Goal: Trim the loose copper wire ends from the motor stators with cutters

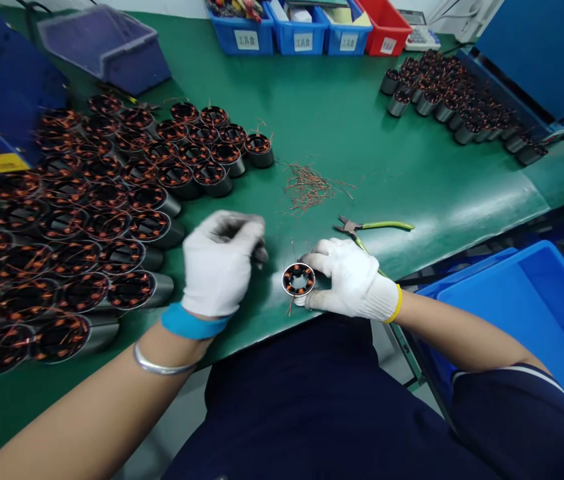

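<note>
My right hand point(349, 277), in a white glove with a yellow cuff edge, grips a small motor stator point(287, 291) from its right side. The stator stands on the green table near the front edge, its ring of copper windings facing up and thin wire ends sticking out at top and bottom. To the left of it, my left hand point(219, 260) is raised in a white glove with a dirty thumb and fingertips. Its fingers are curled in toward the thumb; whether anything is between them is hidden. Green-handled cutting pliers point(387, 225) lie just beyond my right hand.
Many wound stators point(135, 173) crowd the table's left side; another group point(442, 100) stands at the back right. Copper wire scraps point(309, 187) lie mid-table. Blue bins point(247, 40) and a red bin point(387, 27) line the back. A blue crate point(527, 320) sits below at right.
</note>
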`<action>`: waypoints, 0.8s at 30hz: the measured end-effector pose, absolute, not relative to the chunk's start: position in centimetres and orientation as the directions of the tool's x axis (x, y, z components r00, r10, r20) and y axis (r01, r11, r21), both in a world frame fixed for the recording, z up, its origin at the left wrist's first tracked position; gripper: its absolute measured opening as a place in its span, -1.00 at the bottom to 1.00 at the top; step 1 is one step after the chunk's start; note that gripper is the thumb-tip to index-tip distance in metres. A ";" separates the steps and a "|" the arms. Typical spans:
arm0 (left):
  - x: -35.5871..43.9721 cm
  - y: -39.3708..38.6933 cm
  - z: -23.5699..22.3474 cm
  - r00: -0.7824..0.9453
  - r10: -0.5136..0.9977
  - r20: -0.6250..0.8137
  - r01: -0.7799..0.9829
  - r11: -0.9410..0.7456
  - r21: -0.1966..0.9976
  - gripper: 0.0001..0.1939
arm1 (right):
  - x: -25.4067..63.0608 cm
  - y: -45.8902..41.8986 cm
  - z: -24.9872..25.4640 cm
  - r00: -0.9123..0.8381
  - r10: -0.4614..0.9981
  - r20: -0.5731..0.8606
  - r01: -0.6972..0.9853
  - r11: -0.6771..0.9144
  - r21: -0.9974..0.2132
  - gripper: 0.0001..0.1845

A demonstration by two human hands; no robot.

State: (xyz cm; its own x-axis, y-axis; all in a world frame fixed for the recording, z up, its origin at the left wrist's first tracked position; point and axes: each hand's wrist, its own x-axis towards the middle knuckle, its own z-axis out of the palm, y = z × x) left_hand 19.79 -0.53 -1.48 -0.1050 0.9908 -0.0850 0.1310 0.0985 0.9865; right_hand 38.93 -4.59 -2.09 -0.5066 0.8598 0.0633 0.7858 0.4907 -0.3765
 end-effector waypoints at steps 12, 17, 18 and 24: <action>20.9 -1.7 -1.0 0.060 0.968 -0.242 0.061 0.239 0.969 -0.37 | 38.5 -4.6 -1.8 -0.529 0.848 0.034 0.792 0.508 -0.339 -0.39; 18.0 -0.2 -0.7 -0.114 0.978 -0.174 0.053 0.181 0.982 -0.57 | 38.4 -4.7 -2.0 -0.506 0.862 0.031 0.793 0.480 -0.376 -0.36; 17.7 -0.2 -0.5 -0.020 0.974 -0.228 0.180 0.227 0.957 -0.61 | 38.4 -4.7 -1.9 -0.504 0.863 0.030 0.795 0.477 -0.375 -0.36; 18.9 -1.7 -0.1 0.291 0.882 -0.370 0.424 0.228 0.877 -0.81 | 38.4 -4.7 -1.8 -0.507 0.862 0.015 0.805 0.479 -0.350 -0.37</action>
